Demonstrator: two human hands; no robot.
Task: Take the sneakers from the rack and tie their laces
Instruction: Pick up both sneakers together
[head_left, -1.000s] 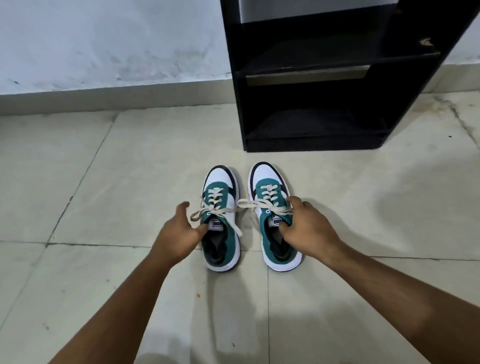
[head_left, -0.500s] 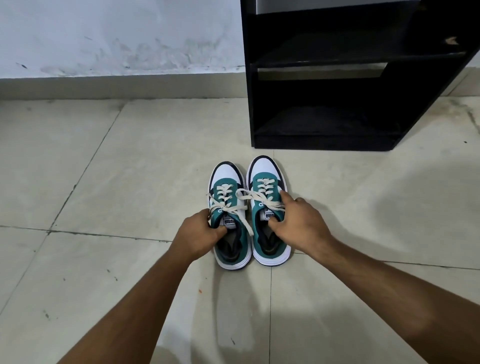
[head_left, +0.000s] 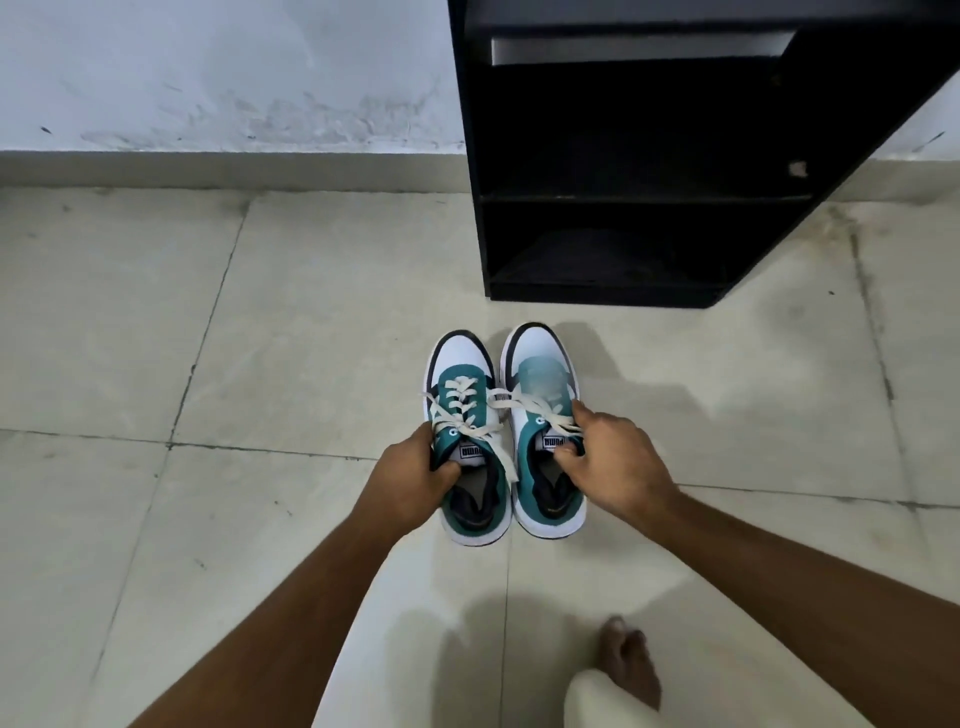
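Two white-and-teal sneakers with loose cream laces are side by side, toes pointing away from me, over the tiled floor. My left hand (head_left: 413, 480) grips the left sneaker (head_left: 465, 436) at its tongue and collar. My right hand (head_left: 610, 460) grips the right sneaker (head_left: 540, 415) the same way, thumb across the laces. The laces hang untied; one strand of the left sneaker trails across toward the right one. The black shoe rack (head_left: 623, 171) stands behind them with bare shelves.
The rack stands against a white wall (head_left: 223, 78) with a low skirting. Pale floor tiles (head_left: 285, 322) spread to the left and right of the sneakers. My bare foot (head_left: 631, 660) and a pale trouser leg show at the bottom right.
Both hands have brought the sneakers closer together and nearer to me. The camera has tilted down, so the rack looks larger and my foot has come into view.
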